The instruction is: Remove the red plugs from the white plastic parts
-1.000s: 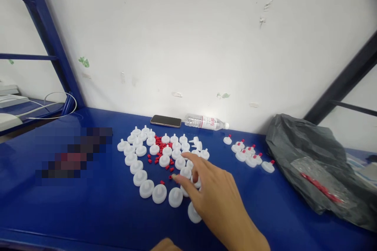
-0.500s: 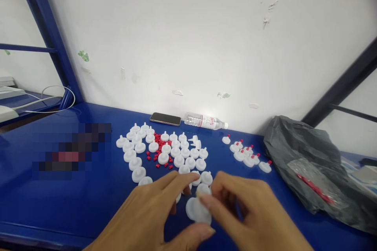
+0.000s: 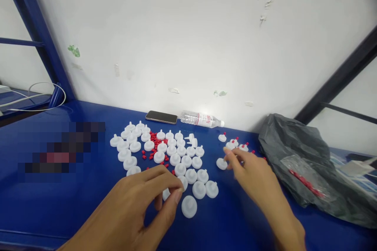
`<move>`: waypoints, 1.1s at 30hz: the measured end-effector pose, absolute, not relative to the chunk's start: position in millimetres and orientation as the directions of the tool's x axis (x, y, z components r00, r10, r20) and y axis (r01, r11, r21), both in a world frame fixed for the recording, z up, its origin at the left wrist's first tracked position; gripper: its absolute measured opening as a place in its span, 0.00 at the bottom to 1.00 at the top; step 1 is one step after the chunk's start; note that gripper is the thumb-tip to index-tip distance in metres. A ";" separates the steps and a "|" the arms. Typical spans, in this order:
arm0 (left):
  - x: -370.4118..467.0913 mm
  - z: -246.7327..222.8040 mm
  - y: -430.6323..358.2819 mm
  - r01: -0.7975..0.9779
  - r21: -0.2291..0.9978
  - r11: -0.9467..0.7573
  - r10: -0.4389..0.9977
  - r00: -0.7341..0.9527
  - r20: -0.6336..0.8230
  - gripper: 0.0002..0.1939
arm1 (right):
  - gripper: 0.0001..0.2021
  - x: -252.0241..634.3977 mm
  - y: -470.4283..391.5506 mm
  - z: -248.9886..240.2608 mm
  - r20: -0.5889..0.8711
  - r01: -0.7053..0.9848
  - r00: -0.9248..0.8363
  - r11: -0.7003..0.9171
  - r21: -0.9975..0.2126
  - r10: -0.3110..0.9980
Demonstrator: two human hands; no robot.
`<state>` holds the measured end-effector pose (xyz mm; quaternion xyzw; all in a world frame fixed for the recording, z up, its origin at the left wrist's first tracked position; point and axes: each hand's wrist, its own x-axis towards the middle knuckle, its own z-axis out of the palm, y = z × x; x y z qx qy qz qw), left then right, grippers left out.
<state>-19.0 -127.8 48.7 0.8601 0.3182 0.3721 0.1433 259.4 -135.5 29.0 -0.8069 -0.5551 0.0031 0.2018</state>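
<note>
On the blue table many white round nozzle caps [image 3: 199, 190] stand in a loose group, their thin spouts mostly upward. Small red tips [image 3: 153, 141] lie scattered among them. My right hand [image 3: 250, 172] reaches to the right of the group, thumb and fingers closed on one white nozzle cap [image 3: 222, 164]; its spout is hidden by the fingers. My left hand [image 3: 141, 204] is over the near side of the group with thumb and forefinger pressed together; what they pinch, if anything, cannot be made out. A single cap [image 3: 189, 206] lies just right of it.
Beyond my right hand sit several white caps with red tips [image 3: 234, 142]. A phone [image 3: 161, 117] and a clear bottle [image 3: 202, 119] lie along the wall. At the right are a dark plastic bag [image 3: 282, 137] and a clear bag of red tips [image 3: 308, 182].
My right hand has moved right and away from the left, with a white nozzle cap, toward the red-tipped caps. My left thumb and forefinger have closed together. The view has shifted slightly.
</note>
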 end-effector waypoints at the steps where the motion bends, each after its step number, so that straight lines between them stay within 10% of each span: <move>1: -19.5 48.3 -127.5 0.447 0.483 -0.753 0.658 0.519 0.546 0.10 | 0.21 268.0 -136.9 29.9 0.254 0.887 0.414 -0.324 -0.329 0.874; 14: -17.1 46.8 -128.3 0.414 0.512 -0.753 0.651 0.583 0.486 0.09 | 0.25 278.6 -138.6 31.3 0.066 0.693 0.242 -0.125 -0.710 0.968; 21: -19.1 46.1 -127.0 0.438 0.490 -0.754 0.652 0.592 0.474 0.10 | 0.21 352.4 -145.5 20.0 0.362 0.803 0.589 -0.473 -0.363 0.722; 25: -20.3 44.5 -127.3 0.464 0.450 -0.763 0.643 0.612 0.460 0.10 | 0.27 381.9 -148.9 4.3 0.234 0.803 0.570 -0.473 -0.363 0.788; 33: -17.4 41.2 -127.2 0.487 0.410 -0.771 0.636 0.625 0.453 0.13 | 0.09 362.1 -154.4 26.0 0.081 0.771 0.578 -0.510 -0.383 0.812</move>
